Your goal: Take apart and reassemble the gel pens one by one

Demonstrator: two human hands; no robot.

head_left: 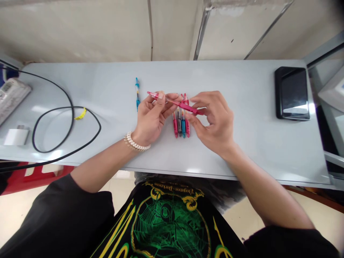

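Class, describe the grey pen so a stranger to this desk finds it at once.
On the pale table, pens lie in a row between the left hand and right hand. The grey pen is second from the left, between a pink pen and a blue pen, and is the only grey one visible.

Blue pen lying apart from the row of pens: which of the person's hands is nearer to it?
Left. The left hand is just right of the blue pen's near end; the right hand is farther right, beyond the left hand.
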